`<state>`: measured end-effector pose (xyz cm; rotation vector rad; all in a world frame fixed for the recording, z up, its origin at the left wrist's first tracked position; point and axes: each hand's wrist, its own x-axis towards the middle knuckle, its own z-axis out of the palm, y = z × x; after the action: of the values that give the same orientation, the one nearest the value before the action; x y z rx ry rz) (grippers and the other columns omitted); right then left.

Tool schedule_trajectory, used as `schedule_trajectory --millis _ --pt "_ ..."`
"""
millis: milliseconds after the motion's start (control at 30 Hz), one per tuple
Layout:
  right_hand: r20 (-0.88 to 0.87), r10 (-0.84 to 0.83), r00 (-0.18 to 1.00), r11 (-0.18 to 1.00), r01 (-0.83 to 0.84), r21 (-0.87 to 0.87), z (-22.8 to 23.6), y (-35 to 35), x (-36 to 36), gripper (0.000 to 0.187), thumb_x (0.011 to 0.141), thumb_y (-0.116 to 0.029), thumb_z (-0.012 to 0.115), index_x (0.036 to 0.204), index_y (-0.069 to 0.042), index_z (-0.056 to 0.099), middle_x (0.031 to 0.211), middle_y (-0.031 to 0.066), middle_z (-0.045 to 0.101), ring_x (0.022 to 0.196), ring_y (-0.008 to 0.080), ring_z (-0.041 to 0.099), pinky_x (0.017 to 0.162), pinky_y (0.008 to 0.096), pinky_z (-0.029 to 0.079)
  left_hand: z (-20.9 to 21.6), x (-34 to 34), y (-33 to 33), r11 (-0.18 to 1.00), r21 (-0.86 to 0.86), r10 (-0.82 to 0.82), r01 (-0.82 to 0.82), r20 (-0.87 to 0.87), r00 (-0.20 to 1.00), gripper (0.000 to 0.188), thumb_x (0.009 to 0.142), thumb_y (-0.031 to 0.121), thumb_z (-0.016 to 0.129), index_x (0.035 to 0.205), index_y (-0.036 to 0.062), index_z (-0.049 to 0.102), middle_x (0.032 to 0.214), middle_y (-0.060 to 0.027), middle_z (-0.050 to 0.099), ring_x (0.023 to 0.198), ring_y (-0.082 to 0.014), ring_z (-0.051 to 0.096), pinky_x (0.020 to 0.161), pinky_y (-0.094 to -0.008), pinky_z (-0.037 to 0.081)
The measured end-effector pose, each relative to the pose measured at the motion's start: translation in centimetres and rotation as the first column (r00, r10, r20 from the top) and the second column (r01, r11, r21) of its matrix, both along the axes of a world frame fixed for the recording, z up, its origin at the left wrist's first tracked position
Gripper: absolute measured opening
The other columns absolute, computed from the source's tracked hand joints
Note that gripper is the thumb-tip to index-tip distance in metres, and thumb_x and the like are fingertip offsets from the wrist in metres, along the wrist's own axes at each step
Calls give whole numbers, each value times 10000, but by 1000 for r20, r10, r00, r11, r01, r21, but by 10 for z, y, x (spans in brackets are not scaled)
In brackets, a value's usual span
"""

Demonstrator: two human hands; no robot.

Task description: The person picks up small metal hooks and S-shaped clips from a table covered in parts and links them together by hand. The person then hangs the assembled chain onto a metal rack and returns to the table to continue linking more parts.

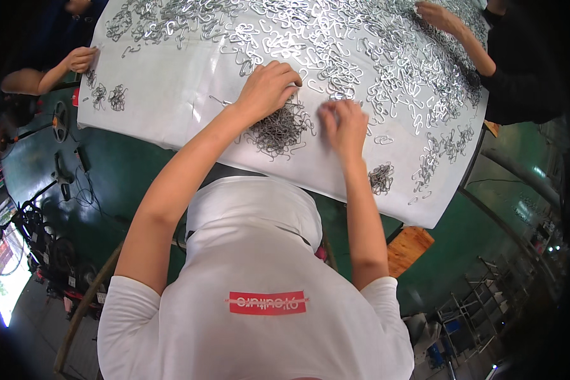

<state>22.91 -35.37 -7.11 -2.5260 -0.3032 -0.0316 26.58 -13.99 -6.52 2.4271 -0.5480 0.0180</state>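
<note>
Grey metal lies right against the left hand (pixel 271 88), whose fingers curl, half closed, over the far edge of a pile (pixel 278 134) of hooks; whether they pinch one cannot be told. The right hand (pixel 345 123) is bent loosely and blurred, so its hold cannot be told either. It hangs just right of the pile, a strip of white cloth (pixel 190 130) between. The pile thus lies between the hands, nearer the left, on the torso side of its fingertips; it is roundish, with no clear long axis, its hooks pointing every way. A small heap (pixel 380 179) lies beside the right forearm. Beyond both hands spread loose shiny hooks (pixel 335 63), with co-workers' hands at the far left (pixel 80 59) and far right (pixel 438 17).
</note>
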Motion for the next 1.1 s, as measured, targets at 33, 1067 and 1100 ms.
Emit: schedule_trajectory --millis 33,1067,1100 --pt "-57 14 998 1000 -13 16 2 1 -16 201 768 -214 713 942 -129 660 906 47 598 882 240 549 768 395 364 1 1 -4 1000 -19 -4 4 0 1000 94 804 144 649 884 95 643 905 -32 599 902 -243 560 775 -381 451" --pt "150 -153 977 970 177 -167 3 18 10 132 766 -182 712 860 -114 649 856 71 596 848 272 569 714 417 412 16 -98 131 793 -93 578 -603 -201 791 209 852 70 588 1024 104 701 1008 -34 663 819 -144 596 682 -273 471" --pt "175 -130 976 979 154 -130 7 26 10 124 775 -180 702 865 -112 650 853 76 597 842 276 570 717 418 418 13 -102 136 775 -105 596 -624 -210 775 209 846 75 596 1025 104 700 1002 -33 663 816 -143 594 675 -271 469"
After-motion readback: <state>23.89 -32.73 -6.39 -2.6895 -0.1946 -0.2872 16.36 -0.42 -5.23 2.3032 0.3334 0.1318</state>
